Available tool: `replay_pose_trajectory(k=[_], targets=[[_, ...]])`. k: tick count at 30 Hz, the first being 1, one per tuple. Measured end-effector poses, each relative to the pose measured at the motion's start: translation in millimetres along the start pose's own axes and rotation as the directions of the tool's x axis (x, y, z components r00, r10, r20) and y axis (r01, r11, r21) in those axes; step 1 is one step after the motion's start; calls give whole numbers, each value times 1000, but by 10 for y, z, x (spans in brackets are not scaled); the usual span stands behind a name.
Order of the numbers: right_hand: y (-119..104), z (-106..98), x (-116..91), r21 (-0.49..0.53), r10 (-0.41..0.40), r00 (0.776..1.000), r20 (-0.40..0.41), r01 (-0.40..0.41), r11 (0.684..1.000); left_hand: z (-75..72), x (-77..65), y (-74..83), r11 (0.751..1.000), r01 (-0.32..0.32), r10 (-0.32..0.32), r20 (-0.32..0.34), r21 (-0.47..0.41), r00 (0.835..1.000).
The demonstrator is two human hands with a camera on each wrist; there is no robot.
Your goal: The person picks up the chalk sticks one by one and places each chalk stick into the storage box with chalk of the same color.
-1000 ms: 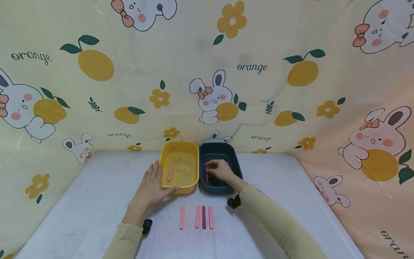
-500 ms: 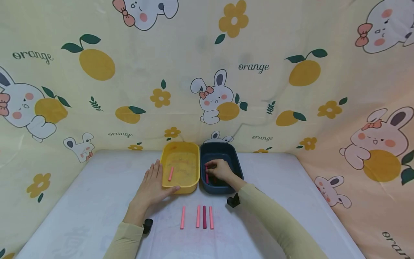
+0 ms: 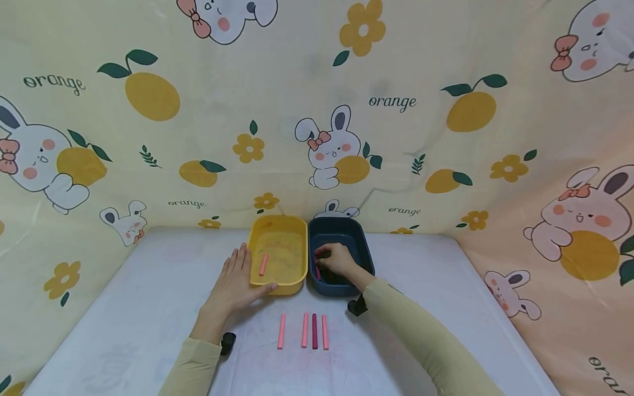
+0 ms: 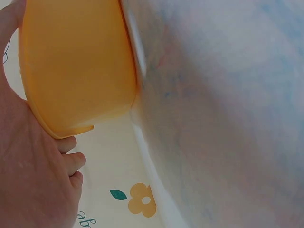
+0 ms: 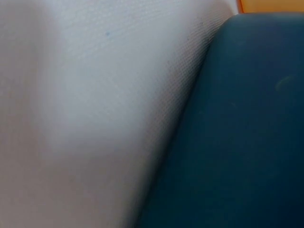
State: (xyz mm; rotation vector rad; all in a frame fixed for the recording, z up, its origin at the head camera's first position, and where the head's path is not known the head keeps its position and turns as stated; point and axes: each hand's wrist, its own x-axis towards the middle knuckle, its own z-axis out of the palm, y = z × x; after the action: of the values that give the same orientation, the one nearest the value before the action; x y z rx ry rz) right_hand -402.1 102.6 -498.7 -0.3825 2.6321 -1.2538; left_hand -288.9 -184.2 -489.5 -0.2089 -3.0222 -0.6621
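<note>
In the head view my left hand (image 3: 231, 286) rests along the left side of a yellow bin (image 3: 303, 247), fingers straight and thumb across its front rim. Inside that bin lies one light pink chalk stick (image 3: 263, 264). My right hand (image 3: 338, 259) reaches into the dark blue bin (image 3: 364, 247), thumb and fingertips pinching a dark pink chalk stick (image 3: 318, 272) near the bin's left wall. In the left wrist view the left hand (image 4: 38, 161) touches the yellow bin's (image 4: 80, 61) rim. Only the outer wall of the dark blue bin (image 5: 247, 123) shows in the right wrist view, without the hand.
Several more chalk sticks lie in a row on the white tabletop in front of the bins: light pink ones (image 3: 281, 331) and a dark pink one (image 3: 314, 331). The bins stand side by side close to a printed backdrop cloth (image 3: 267, 99).
The dark pink chalk stick in the right hand tilts and sits slightly lower in the dark blue bin. Both hands otherwise keep their places; the head view shifts slightly.
</note>
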Motion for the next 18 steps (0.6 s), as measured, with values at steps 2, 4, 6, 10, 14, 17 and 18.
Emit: replay_pose_trajectory(k=[2,4,6,10,14,17,18], targets=[[1,1,0,-16,-1,1000,2,1,1000,-2,1,5,1000,-1,1,-1,0,1000],[-3,-2,-3,-27,3,1000,2,-3,1000,-2,4,6,1000,0,0,0,2,1000],[-10,-7,-9,-35,4,1000,1,-4,999,-4,8,8,1000,1,-1,1,4,1000],[-27,-21,-17,-49,2,1000,-3,-3,999,-8,10,13,1000,1,-1,2,6,1000],[-36,-33,-32,-50,-5,1000,-6,5,999,-11,9,19,1000,3,-3,6,3,1000],[-37,-37,-51,-37,-7,1000,-3,7,999,-4,7,15,1000,7,-7,9,3,1000],[-37,-37,-59,-34,-8,1000,-3,8,999,0,7,10,1000,6,-6,9,2,1000]])
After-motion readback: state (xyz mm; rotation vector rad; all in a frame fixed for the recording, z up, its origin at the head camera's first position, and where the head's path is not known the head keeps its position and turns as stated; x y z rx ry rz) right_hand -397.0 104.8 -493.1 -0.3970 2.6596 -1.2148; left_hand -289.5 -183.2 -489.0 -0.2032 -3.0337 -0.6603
